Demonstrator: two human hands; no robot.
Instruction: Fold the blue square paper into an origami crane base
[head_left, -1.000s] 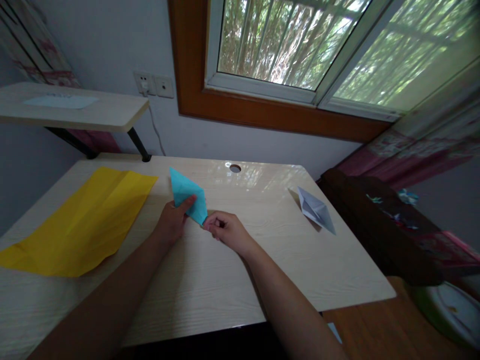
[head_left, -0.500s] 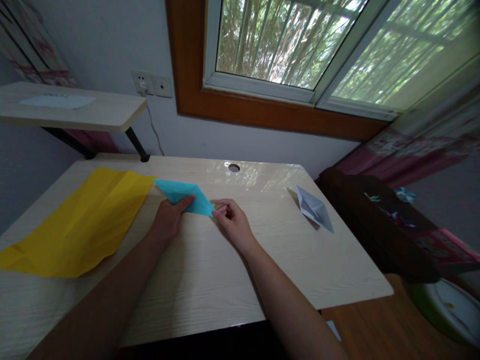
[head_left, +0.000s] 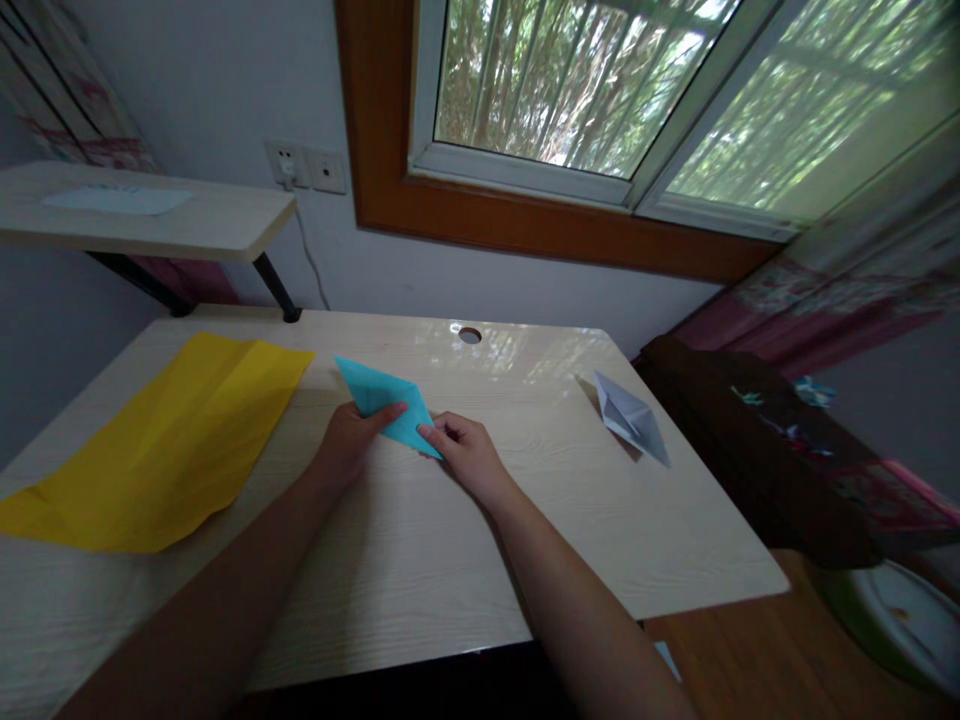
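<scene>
1. Your left hand [head_left: 351, 443] rests on the desk [head_left: 420, 560] near its middle. The thumb lies across the top face of the blue folded paper [head_left: 386, 405] and the remaining fingers are tucked beneath or behind it, so the hand is closed in a pinch on the paper's near left edge.
2. Your right hand [head_left: 466, 457] sits just beside the left, to its right. Its fingers are curled, and the thumb and fingertips clamp the paper's pointed near right corner.
3. The blue folded paper is a flat, diamond-like shape with one long point aimed away from you and to the left. It lies low over the desk between both hands; whether its far point touches the surface cannot be told.
4. A yellow sheet [head_left: 161, 445] lies spread flat on the left part of the desk, creased lengthwise, well apart from your hands. Its far corner is near the blue paper's far point.
5. A white folded paper [head_left: 631, 417] rests on the right part of the desk, well apart from your right hand.
6. A round cable hole [head_left: 469, 335] is set in the desk near its far edge, beyond the blue paper.
7. A raised shelf [head_left: 150, 225] stands above the desk's far left corner. A wall socket [head_left: 307, 168] is mounted beside it, and a window [head_left: 600, 90] fills the wall above.
</scene>
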